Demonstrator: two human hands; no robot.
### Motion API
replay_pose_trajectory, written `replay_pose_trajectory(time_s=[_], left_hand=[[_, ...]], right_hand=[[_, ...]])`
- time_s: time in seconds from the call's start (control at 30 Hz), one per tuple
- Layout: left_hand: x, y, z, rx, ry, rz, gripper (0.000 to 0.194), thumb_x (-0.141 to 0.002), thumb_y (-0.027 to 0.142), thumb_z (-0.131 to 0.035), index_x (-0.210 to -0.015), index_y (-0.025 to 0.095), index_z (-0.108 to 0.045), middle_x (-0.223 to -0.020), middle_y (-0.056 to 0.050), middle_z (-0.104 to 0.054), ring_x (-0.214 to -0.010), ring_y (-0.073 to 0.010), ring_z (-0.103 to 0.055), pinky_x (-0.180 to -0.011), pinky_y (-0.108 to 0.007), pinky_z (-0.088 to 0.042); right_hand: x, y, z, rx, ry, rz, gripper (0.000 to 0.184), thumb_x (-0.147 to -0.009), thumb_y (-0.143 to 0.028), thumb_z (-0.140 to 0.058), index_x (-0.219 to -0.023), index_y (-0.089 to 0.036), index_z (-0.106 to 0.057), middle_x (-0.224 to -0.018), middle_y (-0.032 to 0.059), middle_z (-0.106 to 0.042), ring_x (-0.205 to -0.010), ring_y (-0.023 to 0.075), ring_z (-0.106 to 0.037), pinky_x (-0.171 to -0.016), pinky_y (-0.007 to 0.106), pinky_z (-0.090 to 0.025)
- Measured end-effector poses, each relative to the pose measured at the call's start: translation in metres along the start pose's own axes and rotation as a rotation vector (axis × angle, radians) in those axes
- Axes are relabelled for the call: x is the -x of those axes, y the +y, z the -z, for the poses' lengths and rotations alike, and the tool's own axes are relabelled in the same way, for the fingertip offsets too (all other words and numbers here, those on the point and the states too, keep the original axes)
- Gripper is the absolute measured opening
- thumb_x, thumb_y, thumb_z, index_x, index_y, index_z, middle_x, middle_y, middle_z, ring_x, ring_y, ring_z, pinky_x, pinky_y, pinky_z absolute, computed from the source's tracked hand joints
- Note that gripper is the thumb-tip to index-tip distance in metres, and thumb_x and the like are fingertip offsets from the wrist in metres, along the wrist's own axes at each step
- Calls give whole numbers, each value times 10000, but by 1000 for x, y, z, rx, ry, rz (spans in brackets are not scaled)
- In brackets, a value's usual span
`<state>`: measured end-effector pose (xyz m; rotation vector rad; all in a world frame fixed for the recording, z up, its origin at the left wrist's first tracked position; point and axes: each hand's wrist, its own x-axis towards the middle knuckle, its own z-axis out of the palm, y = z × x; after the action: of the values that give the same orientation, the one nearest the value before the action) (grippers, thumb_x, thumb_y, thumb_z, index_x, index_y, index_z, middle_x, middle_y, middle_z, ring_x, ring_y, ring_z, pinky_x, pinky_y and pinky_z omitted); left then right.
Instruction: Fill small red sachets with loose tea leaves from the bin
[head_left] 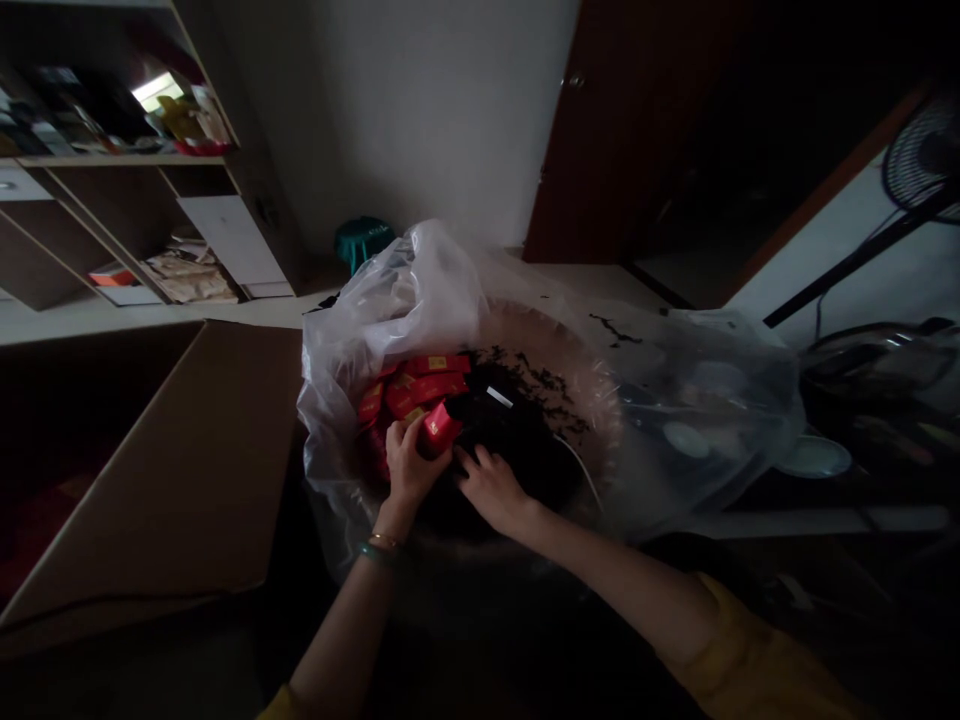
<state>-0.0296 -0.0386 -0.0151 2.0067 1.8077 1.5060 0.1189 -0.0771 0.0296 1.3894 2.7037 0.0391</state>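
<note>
My left hand [409, 462] is closed around a small red packet [440, 428] with a pale mark on its front. Close beside it, my right hand [491, 488] has bent fingers at the edge of a dark pile of dried, tea-like leaves [525, 450]; its fingertips are partly lost in the dark, so what they pinch is hidden. Several red packets [427, 388] with gold marks lie heaped just beyond my left hand. Leaves and packets rest in a wide round basket [517, 325] lined with clear plastic [442, 270]. A small white-topped object [499, 397] lies on the leaves.
An open cardboard box [225, 450] with red items inside stands at the left. Behind are a shelf unit [217, 230], a green bin [364, 240] and a brown door [592, 150]. Plastic sheeting [697, 400] spreads right, near a fan [926, 155].
</note>
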Motion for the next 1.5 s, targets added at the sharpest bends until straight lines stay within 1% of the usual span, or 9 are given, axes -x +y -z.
replay_pose_trajectory(time_s=[0.17,0.4,0.57,0.73,0.97,1.13,1.27,1.37,1.5], left_hand=[[0,0,1,2,-15,-3,498,-634,275,-720,-1105,168,-599,-943,-71,-500,-886,-229,-510,-809,-382,-479],[1,-4,-1,-13,-67,-22,564,-601,259,-738,-1142,193,-592,-946,-63,-488,-899,-233,-510,-825,-389,-474],[2,-3,-1,0,-61,-46,582,-600,264,-740,-1156,199,-581,-942,-60,-485,-891,-232,-510,-807,-387,-480],[3,-4,-2,62,-32,-39,598,-615,245,-729,-1182,197,-546,-985,-65,-489,-913,-225,-523,-827,-386,-484],[1,-2,0,69,-10,-25,610,-609,231,-744,-1177,196,-523,-977,-61,-501,-904,-225,-537,-821,-384,-489],[0,0,0,80,10,-14,608,-626,254,-754,-1178,200,-504,-1003,-64,-514,-922,-226,-553,-823,-384,-494],[3,-2,-3,82,-3,-24,625,-621,236,-763,-1182,200,-489,-1025,-67,-519,-940,-229,-554,-834,-390,-496],[5,-3,-4,81,-28,-30,623,-609,227,-775,-1166,205,-497,-1002,-57,-512,-914,-218,-557,-816,-375,-502],[5,-3,-5,70,-69,11,578,-575,321,-811,-1063,191,-531,-967,-46,-483,-863,-208,-560,-767,-361,-512]], right_hand=[[-3,24,0,-119,3,-38,290,-836,-70,-483,-1010,-182,-685,-1283,128,-555,-971,258,-610,-723,345,-542],[-20,82,46,-743,315,-162,247,-689,-48,-639,-896,-161,-713,-964,45,-704,-920,178,-650,-877,285,-479],[-44,76,77,-917,283,-71,330,-653,-53,-668,-957,-176,-705,-960,30,-712,-899,170,-658,-844,279,-492],[-53,65,75,-1063,231,-61,506,-649,-46,-667,-1139,-162,-632,-1060,85,-675,-851,161,-670,-767,271,-528],[-51,80,50,-1037,380,-148,245,-676,-7,-578,-844,-145,-690,-802,32,-701,-756,143,-663,-739,260,-526],[-44,76,49,-927,469,-112,206,-761,-155,-628,-959,-161,-685,-926,60,-698,-817,165,-645,-783,311,-511],[-39,54,52,-715,398,86,396,-662,-265,-782,-1029,-161,-677,-1044,99,-656,-976,212,-608,-895,362,-465],[-39,46,55,-688,311,98,258,-679,-172,-758,-928,-140,-697,-963,90,-660,-891,187,-619,-838,329,-478],[-39,58,60,-928,178,-13,94,-684,-158,-731,-771,-150,-696,-770,23,-672,-671,128,-624,-686,255,-487]])
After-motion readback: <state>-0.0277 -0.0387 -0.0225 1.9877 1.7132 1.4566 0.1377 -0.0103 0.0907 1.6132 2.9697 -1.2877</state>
